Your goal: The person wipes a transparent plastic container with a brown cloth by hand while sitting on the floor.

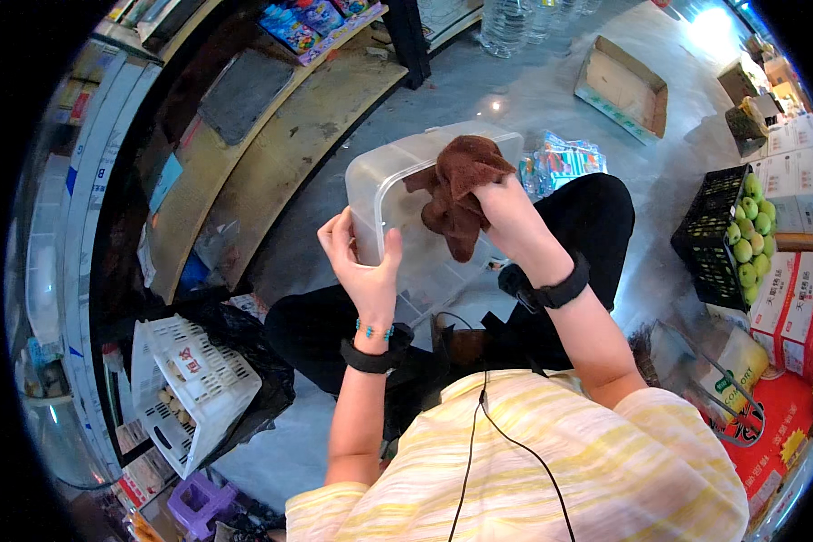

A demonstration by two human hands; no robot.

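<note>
A clear plastic storage box (406, 162) is held up over the lap, tilted, with its opening towards me. My left hand (362, 257) grips the box's left wall, thumb on the near side and fingers on the outer side. A brown cloth (464, 196) is bunched in my right hand (505, 203) at the rim and opening of the box; the cloth hides most of the fingers. Beyond the box, colourful plastic packets (569, 159) lie on the floor.
Wooden shelves (291, 142) curve along the left. A white plastic basket (196, 386) stands at lower left. An open cardboard tray (623, 91) lies on the floor ahead. At right are a black crate (711, 237) of green fruit and stacked cartons (793, 298). Water bottles (505, 30) stand at the top.
</note>
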